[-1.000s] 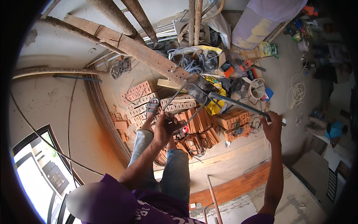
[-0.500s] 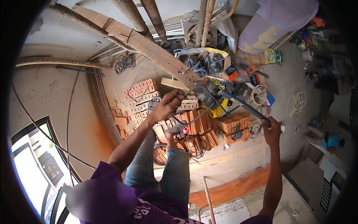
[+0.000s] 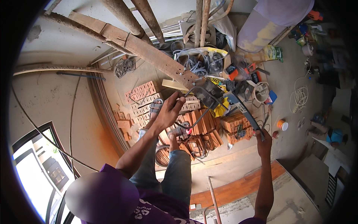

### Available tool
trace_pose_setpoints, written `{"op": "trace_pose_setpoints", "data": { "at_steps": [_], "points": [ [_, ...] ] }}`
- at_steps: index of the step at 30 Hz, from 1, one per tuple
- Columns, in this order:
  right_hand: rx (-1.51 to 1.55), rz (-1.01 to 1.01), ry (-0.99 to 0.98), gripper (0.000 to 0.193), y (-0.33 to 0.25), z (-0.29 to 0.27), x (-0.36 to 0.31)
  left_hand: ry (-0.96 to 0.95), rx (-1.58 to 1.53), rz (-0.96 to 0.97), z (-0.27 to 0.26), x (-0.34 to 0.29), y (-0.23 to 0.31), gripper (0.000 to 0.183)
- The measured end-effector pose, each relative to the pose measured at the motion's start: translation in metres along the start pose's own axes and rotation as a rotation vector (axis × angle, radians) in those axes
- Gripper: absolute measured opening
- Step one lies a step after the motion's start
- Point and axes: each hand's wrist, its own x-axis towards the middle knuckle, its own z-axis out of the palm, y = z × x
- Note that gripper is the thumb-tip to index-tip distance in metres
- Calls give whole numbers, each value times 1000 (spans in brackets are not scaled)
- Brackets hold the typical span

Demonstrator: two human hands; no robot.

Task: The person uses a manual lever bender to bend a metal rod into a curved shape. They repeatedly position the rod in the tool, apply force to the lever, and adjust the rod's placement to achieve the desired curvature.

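Note:
My left hand (image 3: 169, 111) is closed, its fingers pinching a dark metal rod (image 3: 197, 87) bent into an angular loop. The loop hangs by the lower end of a wooden plank (image 3: 149, 56) with bolts or pegs in it, beside a dark block (image 3: 209, 93). Out to the right, my right hand (image 3: 263, 142) wraps round the end of a long blue-grey bar-like tool (image 3: 247, 112) with a pale label. The tool's far end is close to the loop; whether they touch I cannot tell.
Far below my feet lie stacked bricks (image 3: 199, 123), a bucket (image 3: 260, 93), bagged hoses and cables (image 3: 214, 63), and a coiled white cable (image 3: 299, 98). Rusty scaffold poles (image 3: 149, 20) rise ahead. A window (image 3: 41, 160) is at lower left. Another person (image 3: 332, 136) is at far right.
My right hand has moved slightly down and left, swinging the tool's near end with it to a steeper slant. My left hand keeps its grip on the rod, almost unmoved.

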Motion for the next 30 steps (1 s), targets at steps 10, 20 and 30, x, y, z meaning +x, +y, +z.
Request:
{"op": "trace_pose_setpoints", "data": {
  "at_steps": [10,20,30],
  "points": [
    [434,200,-55,41,6,54,-29,-167,-605,-247,-21,-6,22,20],
    [408,223,-42,39,-2,59,-43,-125,-384,-310,-22,3,3,21],
    [835,173,-50,19,-79,196,-29,-230,-754,-478,-30,11,-5,15]
  ]
}}
